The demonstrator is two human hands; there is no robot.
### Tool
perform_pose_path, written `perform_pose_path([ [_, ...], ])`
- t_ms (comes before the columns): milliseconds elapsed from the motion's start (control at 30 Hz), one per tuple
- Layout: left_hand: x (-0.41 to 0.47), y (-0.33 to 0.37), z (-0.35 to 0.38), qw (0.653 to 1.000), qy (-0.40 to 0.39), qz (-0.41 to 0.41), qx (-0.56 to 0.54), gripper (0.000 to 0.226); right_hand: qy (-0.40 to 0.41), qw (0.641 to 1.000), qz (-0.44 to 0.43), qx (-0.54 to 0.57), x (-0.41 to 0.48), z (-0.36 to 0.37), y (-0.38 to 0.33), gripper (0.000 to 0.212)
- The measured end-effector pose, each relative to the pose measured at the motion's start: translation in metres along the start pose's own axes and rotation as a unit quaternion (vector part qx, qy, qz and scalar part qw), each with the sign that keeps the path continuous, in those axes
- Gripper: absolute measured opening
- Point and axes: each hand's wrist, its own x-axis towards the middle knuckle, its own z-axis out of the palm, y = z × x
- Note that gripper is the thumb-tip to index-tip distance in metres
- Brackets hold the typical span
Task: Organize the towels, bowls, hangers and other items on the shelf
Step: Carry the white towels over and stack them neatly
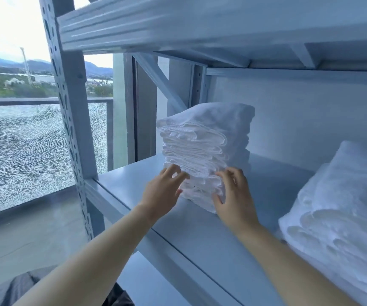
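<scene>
Towel stack [204, 149], lower part behind fingers [174, 172]

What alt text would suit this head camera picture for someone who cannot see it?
A person's left hand and right hand touch the front of a tall stack of folded white towels on a pale grey metal shelf. A second pile of white towels lies to the right.

Cool daylight, soft focus.
Large glass window [7, 23] blew out white at left; pale metal upper shelf beam [178, 21] smeared and bowed.
</scene>
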Motion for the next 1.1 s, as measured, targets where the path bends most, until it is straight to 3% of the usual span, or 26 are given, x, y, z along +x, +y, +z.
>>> perform_pose_path([
  [100,0.001,0.009,-0.004,0.999,0.039,0.022,0.002,0.039,-0.001,1.000,-0.002,-0.025,-0.002,0.002,-0.001,0.053],
  [300,0.009,0.014,0.007,1.000,-0.002,0.014,0.001,0.050,0.031,0.998,0.030,-0.046,-0.003,0.001,0.000,0.047],
  [500,0.016,0.009,0.014,0.999,0.025,0.046,0.004,0.075,-0.032,0.995,0.097,-0.014,-0.005,0.006,0.009,0.054],
  [767,0.023,0.005,0.015,0.994,0.085,0.063,0.009,0.056,-0.086,0.990,0.113,0.016,-0.003,0.013,0.015,0.057],
  [1100,0.025,0.002,0.015,0.996,0.046,0.067,-0.038,0.052,-0.075,0.990,0.111,0.043,-0.005,0.013,0.017,0.055],
])
